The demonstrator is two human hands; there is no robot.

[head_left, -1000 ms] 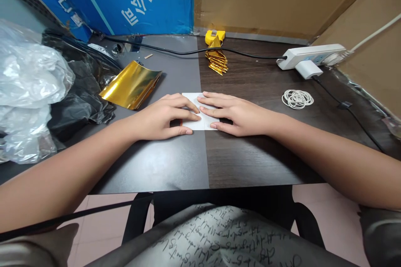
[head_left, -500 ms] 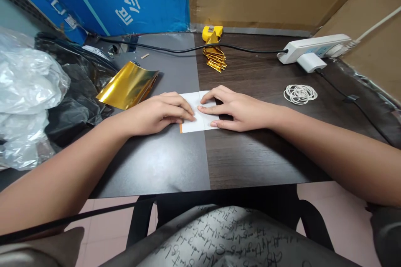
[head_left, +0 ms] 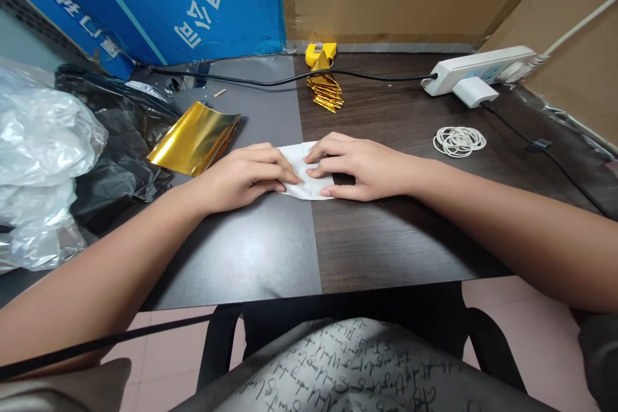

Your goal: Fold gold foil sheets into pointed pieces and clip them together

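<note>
A white sheet of paper, lightly creased, lies on the table between my hands, crossing the seam of its two surfaces. My left hand grips the sheet's left edge, fingers on top and thumb close below them; the exact thumb contact is hidden. Along the right side, my right hand rests its fingertips on the paper, with fingers and thumb apart. The paper bows up slightly between the hands. Beyond my left wrist lies curved gold foil paper.
Behind are folded gold foil pieces, a yellow tape measure and a black cable running to a white power strip. White rubber bands lie right. Plastic bags crowd the left; a blue box stands behind.
The paper's lower left corner has drawn in and its orange edge strip is out of sight. The flat sheet now buckles. My left fingers have closed in slightly; the whole view shifted a little.
</note>
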